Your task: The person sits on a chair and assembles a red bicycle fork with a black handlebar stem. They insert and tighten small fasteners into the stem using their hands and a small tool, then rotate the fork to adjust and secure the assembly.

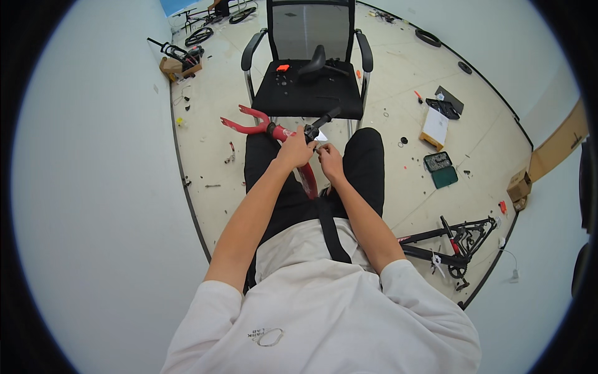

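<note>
A red bicycle frame (308, 182) rests across my lap, its red fork (249, 124) pointing to the far left. A black stem (311, 132) with a dark post (329, 116) sticks out at the other end of the head tube, toward the chair. My left hand (296, 151) is closed around the head tube, just by the stem. Beside the stem, my right hand (331, 162) has its fingers pinched together. Whatever lies between those fingertips is too small to make out.
Ahead stands a black office chair (305, 93) with a bicycle saddle (313, 62) and small parts on its seat. To the right on the floor are an opened green case (443, 176), a white box (434, 129) and a black bicycle frame (451, 246). A wall (99, 187) runs along the left.
</note>
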Demonstrator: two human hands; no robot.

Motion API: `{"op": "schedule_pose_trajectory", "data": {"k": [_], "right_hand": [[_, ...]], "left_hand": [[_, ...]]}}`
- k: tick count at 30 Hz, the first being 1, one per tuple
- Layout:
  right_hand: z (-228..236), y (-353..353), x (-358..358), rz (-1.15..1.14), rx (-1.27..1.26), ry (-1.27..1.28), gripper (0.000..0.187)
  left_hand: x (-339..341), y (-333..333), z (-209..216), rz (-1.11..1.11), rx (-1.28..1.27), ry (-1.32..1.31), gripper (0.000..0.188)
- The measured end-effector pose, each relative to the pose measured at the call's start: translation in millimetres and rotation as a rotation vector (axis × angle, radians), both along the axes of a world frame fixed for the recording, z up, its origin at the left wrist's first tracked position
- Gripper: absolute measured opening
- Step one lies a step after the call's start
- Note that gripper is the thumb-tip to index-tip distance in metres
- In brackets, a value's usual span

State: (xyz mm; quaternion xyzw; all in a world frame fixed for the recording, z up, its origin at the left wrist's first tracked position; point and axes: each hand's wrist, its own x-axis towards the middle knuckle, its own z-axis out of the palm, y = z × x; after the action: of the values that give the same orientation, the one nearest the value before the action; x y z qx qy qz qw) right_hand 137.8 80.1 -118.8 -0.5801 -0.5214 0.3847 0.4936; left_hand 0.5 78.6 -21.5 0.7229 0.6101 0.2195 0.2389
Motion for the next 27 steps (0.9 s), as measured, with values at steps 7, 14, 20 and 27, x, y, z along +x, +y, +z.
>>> {"op": "schedule_pose_trajectory", "data": {"k": [7,14,20,27], "right_hand": [[-13,9,-1,0.065,-0.033,0.072,0.026],[-6,10,-9,-0.041,-0.032,0.187,0.024],[10,1,1,0.172,-0.278,0.201,0.027],[-2,4,-1,0.062,0.044,0.025,0.028]], "left_hand": [[0,2,0,-0.006,-0.024,0.016,0.056],[-3,4,-5,0.002,-0.018,0.029,0.057],[-1,1,-2,-0.004,-0.009,0.005,0.055],[1,1,0,-0.006,-0.015,0.003,0.053]]}}
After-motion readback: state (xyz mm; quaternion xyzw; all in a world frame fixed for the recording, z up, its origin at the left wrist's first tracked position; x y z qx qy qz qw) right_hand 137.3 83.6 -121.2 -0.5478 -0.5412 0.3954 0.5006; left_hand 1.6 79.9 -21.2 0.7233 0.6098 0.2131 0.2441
